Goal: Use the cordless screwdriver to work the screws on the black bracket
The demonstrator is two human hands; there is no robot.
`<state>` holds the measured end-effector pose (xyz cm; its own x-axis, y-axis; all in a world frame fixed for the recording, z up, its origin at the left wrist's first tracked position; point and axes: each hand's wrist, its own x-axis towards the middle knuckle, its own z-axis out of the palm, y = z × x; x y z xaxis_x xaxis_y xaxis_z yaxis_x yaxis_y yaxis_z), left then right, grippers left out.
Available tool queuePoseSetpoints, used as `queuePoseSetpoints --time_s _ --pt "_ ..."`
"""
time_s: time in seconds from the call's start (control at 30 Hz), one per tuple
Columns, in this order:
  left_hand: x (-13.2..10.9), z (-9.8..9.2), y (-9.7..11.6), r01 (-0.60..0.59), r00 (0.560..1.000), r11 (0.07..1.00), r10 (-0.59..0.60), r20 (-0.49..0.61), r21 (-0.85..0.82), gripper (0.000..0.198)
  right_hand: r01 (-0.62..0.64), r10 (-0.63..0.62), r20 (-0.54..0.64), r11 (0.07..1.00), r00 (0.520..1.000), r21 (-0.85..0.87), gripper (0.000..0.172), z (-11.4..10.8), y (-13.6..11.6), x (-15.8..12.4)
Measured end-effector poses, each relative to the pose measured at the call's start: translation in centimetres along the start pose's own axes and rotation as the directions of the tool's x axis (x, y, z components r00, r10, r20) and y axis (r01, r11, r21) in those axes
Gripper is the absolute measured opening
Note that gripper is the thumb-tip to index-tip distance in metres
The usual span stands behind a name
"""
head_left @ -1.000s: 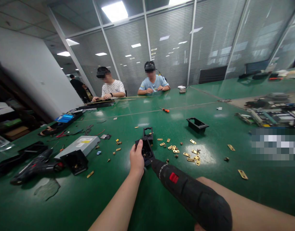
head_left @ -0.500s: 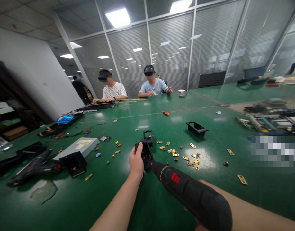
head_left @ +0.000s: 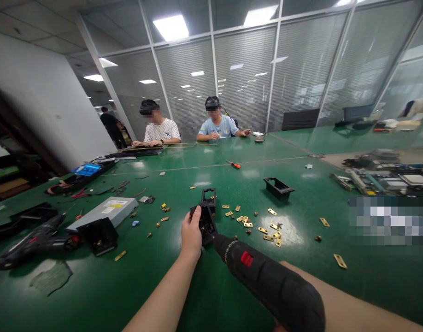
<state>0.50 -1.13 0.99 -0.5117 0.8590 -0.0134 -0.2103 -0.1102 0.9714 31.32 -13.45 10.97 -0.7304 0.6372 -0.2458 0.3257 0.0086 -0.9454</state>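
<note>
Hands first: we see the left hand wrapped around the side of a small black plastic housing, holding it down on the green counter right in front of the person. The right hand is almost wholly hidden at the bottom edge of the view behind the butt of a black electric screwdriver with a red switch; we can tell only that it carries the tool, whose nose is pressed into the housing from the right. A second, similar black housing stands just beyond the first, touching or nearly touching it. Small brass plates and screws lie scattered on the counter to the right of the two housings, and an open black tray sits farther back on that side. To the left lies a grey metal power supply box with a black part leaning against its near end. Two other people sit at the far end of the counter, their hands resting on it.
</note>
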Motion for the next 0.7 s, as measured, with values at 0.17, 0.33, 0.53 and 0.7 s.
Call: queuePoseSetpoints --time_s 0.17,0.33,0.53,0.7 --pt "0.09 0.08 -0.13 -0.014 1.0 1.0 0.014 -0.012 0.006 0.089 -0.022 0.022 0.003 1.0 1.0 0.007 0.035 0.07 -0.08 0.21" --pt "0.28 -0.04 -0.48 -0.009 1.0 1.0 0.009 -0.018 0.015 0.086 -0.045 0.045 -0.005 0.999 0.999 0.011 0.036 -0.02 -0.27 0.21" --pt "0.19 -0.05 -0.27 -0.001 1.0 1.0 0.001 0.007 0.008 0.086 -0.076 0.077 -0.016 0.997 0.997 0.026 0.036 0.18 -0.55 -0.1" --pt "-0.24 0.27 0.37 0.008 1.0 1.0 -0.008 -0.004 0.003 0.089 -0.093 0.094 -0.023 0.994 0.995 0.049 0.035 0.37 -0.89 -0.12"
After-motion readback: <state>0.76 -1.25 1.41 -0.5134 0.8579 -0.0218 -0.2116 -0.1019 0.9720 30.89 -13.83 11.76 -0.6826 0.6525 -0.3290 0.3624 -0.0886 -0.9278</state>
